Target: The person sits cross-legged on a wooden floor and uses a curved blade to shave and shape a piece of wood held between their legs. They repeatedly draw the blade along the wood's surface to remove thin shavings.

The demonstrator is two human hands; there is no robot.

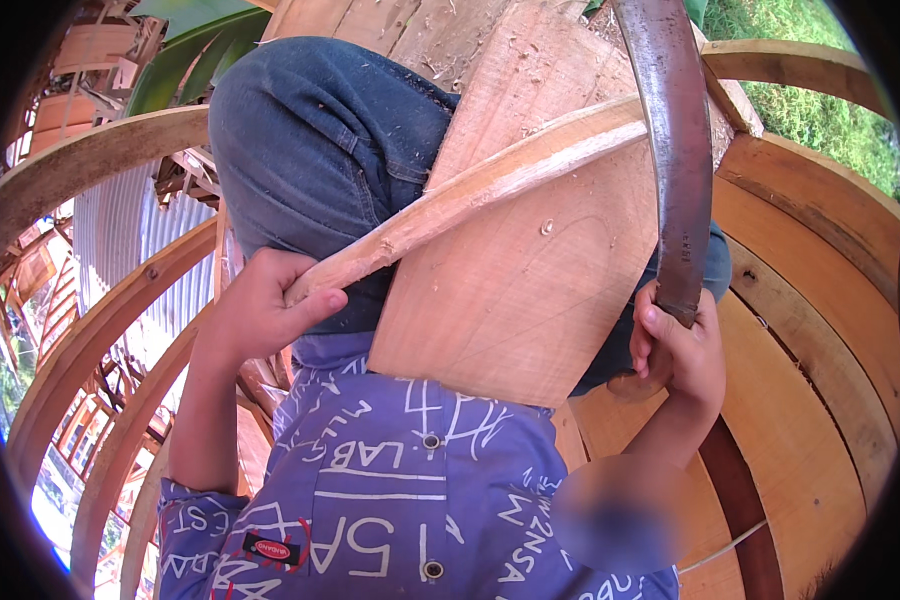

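Note:
My left hand [270, 305] is closed round the near end of a long, roughly hewn wooden stick [480, 195]. The stick slants up to the right across a broad wooden board [510, 290], and its far end meets the blade. In my right hand [685, 345] is the handle of a machete [678, 150]. Its wide, dark, worn blade points away from me, the brighter edge turned left toward the stick. The board lies between my bent legs, its near end against my shirt. Small shavings are scattered over its far part.
My left knee [310, 150], in blue jeans, is raised beside the board. Curved wooden ribs [100, 165] run along the left, with corrugated metal sheets [120, 240] beyond. Wide planks [800, 370] form a curved wall on the right. Grass [820, 130] grows at the far right.

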